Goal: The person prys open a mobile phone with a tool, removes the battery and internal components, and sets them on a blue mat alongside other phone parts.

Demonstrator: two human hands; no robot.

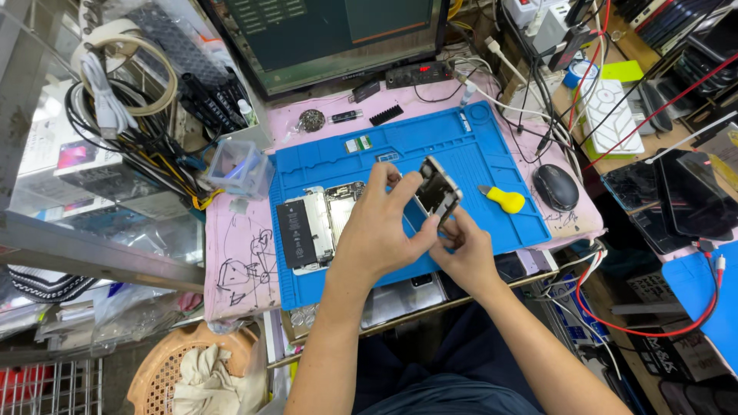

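over at nine o'clock a tangle of cables (115, 107) is hanging beside a clear plastic box (238, 165), and down at seven o'clock a woven basket (173, 369) is sitting with a rag in it. moving in, the blue work mat (492, 138) is covering the pink desk (238, 261), and an opened phone body (315, 227) is lying flat on the mat at nine o'clock of the hands, battery showing, so the phone is already apart. now the left hand (377, 230) is gripping the screen assembly (438, 190) just above the mat's centre, thumb and fingers (407, 184) closing on its left edge and tilting it up. the right hand (465, 250) is coming in from five o'clock, fingers pinching narrow at the panel's lower edge; whether a small tool is in there, i cannot tell. judging by this, the panel is off and being worked on, and it is not yet joined to the body. at three o'clock a yellow pry tool (503, 200) is lying on the mat, a black mouse (555, 187) just beyond it, and a monitor (330, 34) is standing at twelve o'clock.
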